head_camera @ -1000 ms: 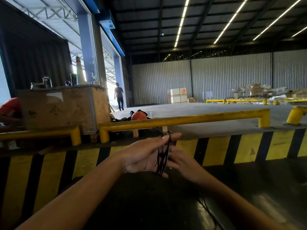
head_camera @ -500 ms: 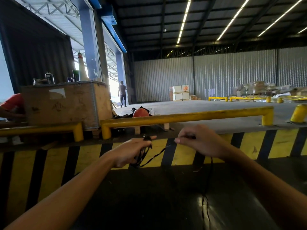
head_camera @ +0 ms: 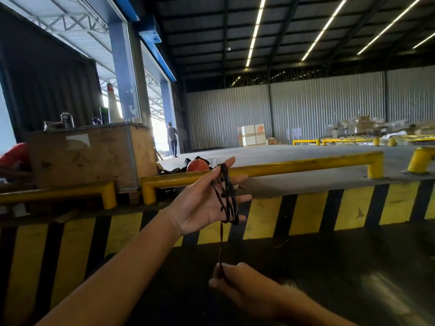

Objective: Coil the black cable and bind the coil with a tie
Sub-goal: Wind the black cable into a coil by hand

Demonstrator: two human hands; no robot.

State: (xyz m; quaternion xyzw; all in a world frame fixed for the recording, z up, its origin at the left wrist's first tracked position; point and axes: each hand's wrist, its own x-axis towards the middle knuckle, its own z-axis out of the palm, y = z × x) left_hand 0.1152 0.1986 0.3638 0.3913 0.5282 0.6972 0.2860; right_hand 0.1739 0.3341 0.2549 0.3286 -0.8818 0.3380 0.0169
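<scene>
Big warehouse dock here, with a yellow-and-black striped curb (head_camera: 306,212) running across and a yellow guard rail (head_camera: 294,166) on top of it. A wooden crate (head_camera: 89,156) sits off to the left. Person's left hand (head_camera: 207,203) is held up in front of the curb, palm open and fingers spread, with loops of the black cable (head_camera: 229,196) hung around the fingers. One strand drops straight down to the right hand (head_camera: 244,290), which is lower, closed up and pinching that strand.
</scene>
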